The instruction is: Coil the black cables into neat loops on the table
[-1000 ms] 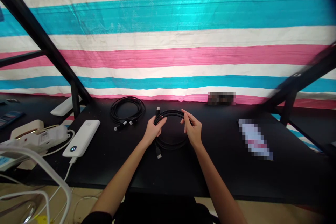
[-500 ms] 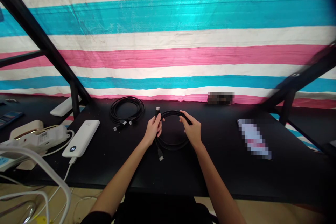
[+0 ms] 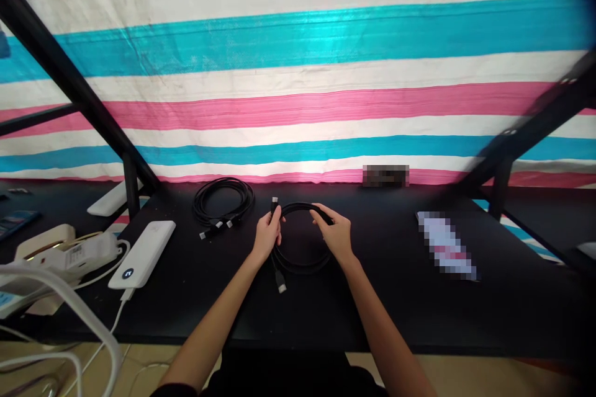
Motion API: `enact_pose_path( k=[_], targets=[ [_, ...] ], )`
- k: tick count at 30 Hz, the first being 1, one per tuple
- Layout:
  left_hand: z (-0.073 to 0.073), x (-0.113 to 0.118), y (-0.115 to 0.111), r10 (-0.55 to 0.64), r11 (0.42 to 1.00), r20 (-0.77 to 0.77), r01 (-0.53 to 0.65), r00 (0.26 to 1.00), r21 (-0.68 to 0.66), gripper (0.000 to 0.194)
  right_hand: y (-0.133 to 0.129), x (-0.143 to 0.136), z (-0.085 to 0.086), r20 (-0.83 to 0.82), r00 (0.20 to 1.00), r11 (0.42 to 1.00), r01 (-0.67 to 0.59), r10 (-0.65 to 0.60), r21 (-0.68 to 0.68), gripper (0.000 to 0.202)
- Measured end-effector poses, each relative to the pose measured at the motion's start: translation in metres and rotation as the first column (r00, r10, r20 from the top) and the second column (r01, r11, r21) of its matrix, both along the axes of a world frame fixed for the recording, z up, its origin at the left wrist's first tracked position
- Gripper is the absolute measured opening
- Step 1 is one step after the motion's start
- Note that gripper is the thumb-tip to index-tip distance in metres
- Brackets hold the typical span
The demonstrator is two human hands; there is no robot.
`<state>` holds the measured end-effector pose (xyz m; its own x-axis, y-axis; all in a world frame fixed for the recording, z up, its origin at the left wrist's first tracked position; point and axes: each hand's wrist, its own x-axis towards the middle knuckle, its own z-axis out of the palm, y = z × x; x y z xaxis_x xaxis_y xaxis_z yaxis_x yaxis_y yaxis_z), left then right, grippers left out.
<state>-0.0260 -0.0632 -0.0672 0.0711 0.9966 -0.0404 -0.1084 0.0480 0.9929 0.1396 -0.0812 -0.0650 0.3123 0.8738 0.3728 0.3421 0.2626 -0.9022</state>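
A coiled black cable (image 3: 305,269) forms a loop between my two hands over the black table. My left hand (image 3: 267,236) is closed on the loop's left side, with one metal-tipped connector standing up above the thumb. Below that hand a second connector hangs down toward the tabletop. On the loop's upper right, my right hand (image 3: 336,232) pinches the cable between thumb and fingers. Another coiled black cable (image 3: 223,198) lies to the left, its several plugs pointing toward the front.
A white power bank (image 3: 142,254) with a white cord lies left on the black table (image 3: 195,316). Further left are a white power strip (image 3: 79,254) and another white block. A blurred phone (image 3: 447,245) lies right. Black frame bars slope at both sides.
The view has shifted slightly. Both hands still hold the looped cable in nearly the same pose, with no clear change of grip.
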Motion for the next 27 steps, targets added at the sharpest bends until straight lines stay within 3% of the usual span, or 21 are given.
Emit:
enact_pose_path(
  k=[8,27],
  targets=[
    [-0.005,-0.001,0.001,0.036,0.999,-0.082,-0.037,0.996,-0.009,0.049,0.002,0.001,-0.008,0.089,0.996,0.999,-0.025,0.023,0.024,0.027],
    [-0.010,-0.002,0.004,0.022,1.000,-0.088,-0.022,0.996,-0.003,0.049,0.004,0.002,-0.015,0.149,0.989,0.999,-0.008,0.003,0.038,0.027]
  ],
)
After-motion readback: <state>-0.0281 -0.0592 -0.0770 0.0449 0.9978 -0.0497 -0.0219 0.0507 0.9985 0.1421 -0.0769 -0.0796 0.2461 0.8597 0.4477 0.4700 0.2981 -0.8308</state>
